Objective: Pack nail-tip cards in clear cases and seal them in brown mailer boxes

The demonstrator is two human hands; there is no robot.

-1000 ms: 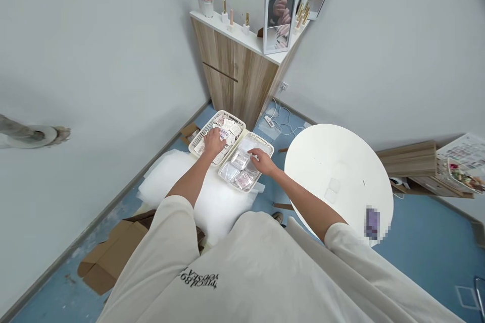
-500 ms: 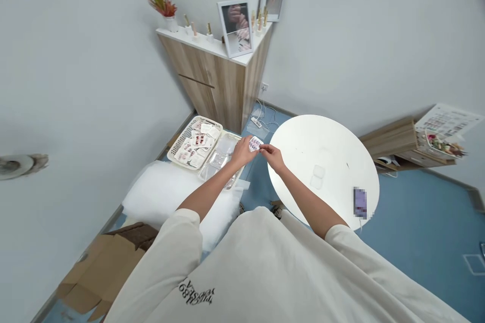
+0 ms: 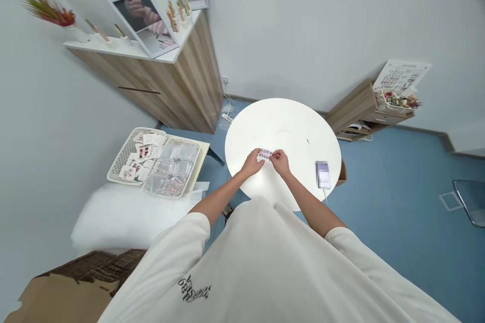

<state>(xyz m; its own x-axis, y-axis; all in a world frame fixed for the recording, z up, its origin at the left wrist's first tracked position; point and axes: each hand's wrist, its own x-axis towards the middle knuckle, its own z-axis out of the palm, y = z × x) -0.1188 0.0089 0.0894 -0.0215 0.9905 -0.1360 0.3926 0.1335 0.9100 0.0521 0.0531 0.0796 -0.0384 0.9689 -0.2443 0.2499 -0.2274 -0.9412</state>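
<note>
A small white card of press-on nails [image 3: 265,153], with rows of purple and pink nails, is held over the round white table [image 3: 280,121]. My left hand [image 3: 251,163] grips the card's left side. On its right edge, my right hand [image 3: 280,162] pinches with thumb and fingers. Off to the left, a white plastic basket [image 3: 117,165] holds a loose heap of similar nail cards [image 3: 143,152]. Beside that basket, a second basket [image 3: 195,164] contains several clear plastic boxes [image 3: 178,168]. Whatever lies on the tabletop beneath my hands is hidden.
A pixelated phone [image 3: 323,174] with a cable lies at the table's right. White foam wrap [image 3: 129,214] and a cardboard box [image 3: 64,290] are on the left. A wooden cabinet [image 3: 166,88] stands behind, with picture frames and bottles on top. A low wooden shelf [image 3: 356,106] stands right.
Both hands have left the baskets and moved right, over the table. The left hand took the nail card from the heap, and the right hand joined it. My view has turned right.
</note>
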